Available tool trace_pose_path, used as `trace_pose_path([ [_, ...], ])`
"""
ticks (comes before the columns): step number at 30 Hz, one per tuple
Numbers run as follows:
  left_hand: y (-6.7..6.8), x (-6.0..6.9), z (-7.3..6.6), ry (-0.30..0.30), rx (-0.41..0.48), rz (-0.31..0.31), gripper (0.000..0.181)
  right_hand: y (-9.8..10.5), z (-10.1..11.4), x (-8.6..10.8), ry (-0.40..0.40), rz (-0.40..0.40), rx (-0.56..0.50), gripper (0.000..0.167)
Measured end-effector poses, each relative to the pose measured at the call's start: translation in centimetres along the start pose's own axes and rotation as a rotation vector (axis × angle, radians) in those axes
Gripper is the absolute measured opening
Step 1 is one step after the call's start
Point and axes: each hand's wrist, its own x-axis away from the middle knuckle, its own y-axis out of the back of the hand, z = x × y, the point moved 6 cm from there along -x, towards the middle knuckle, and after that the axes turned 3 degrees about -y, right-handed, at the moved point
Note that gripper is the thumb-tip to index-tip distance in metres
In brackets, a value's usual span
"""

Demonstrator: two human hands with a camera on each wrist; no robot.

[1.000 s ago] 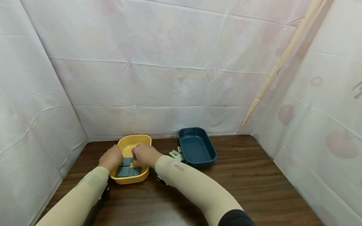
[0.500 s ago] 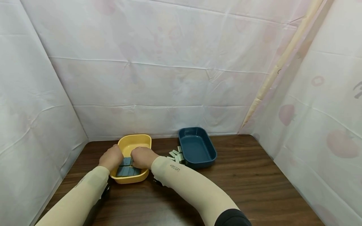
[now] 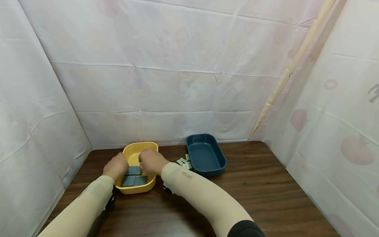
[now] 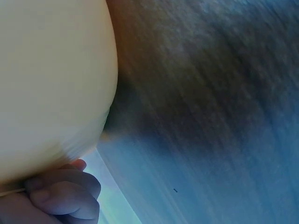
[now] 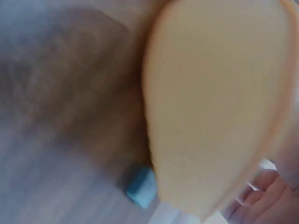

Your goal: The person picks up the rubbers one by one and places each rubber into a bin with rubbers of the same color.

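A yellow bin (image 3: 135, 190) stands at the left of the table with several blue-grey rectangular tiles (image 3: 134, 180) lying flat in rows inside. My left hand (image 3: 116, 167) holds the bin's left rim; its curled fingers (image 4: 70, 196) show beside the bin wall (image 4: 51, 84) in the left wrist view. Over the bin's right side is my right hand (image 3: 152, 161), just off the upper row of tiles. Its fingers (image 5: 264, 196) are loosely bent past the bin's rim in the right wrist view, and I see nothing held in them. The fingertips are partly hidden.
A dark blue bin (image 3: 206, 154) stands to the right, no tiles visible in it. Several pale green tiles (image 3: 184, 162) lie on the wooden table (image 3: 254, 177) between the bins. White patterned sheets (image 3: 177, 92) wall in the back and sides.
My right hand set a blue-grey tile down at the end of the upper row, let go and drew slightly up and away. The left hand stays on the rim.
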Motion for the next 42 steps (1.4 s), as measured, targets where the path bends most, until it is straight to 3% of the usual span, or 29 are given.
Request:
trace_pose_path([
  [5,0.1,0.1,-0.2,-0.009,-0.013,-0.002,0.047,2.5,-2.7,0.2,-0.097,-0.082,-0.079,0.022],
  [9,0.2,0.0,-0.1,-0.014,-0.016,-0.006,0.048,3.4,-4.8,0.8,-0.196,-0.081,-0.14,0.025],
  [12,0.3,0.0,0.1,-0.016,-0.018,-0.007,0.049,3.2,-6.0,1.0,-0.242,-0.049,-0.163,0.022],
  [17,0.4,0.1,0.2,-0.015,-0.022,-0.005,0.049,2.0,-7.3,1.4,-0.272,0.04,-0.188,0.052],
  [21,0.5,0.0,0.1,-0.011,-0.025,-0.005,0.049,1.0,-7.7,1.8,-0.277,0.096,-0.225,0.059],
  [25,0.4,-0.1,0.1,-0.011,-0.03,-0.002,0.049,0.3,-7.8,2.3,-0.257,0.131,-0.22,0.049],
  [31,0.3,-0.3,0.2,-0.01,-0.025,-0.003,0.049,-0.3,-7.8,2.6,-0.223,0.13,-0.188,0.01],
  [42,0.3,-0.6,0.2,-0.009,-0.022,0.004,0.052,-1.1,-7.7,2.2,-0.197,0.125,-0.168,0.007],
])
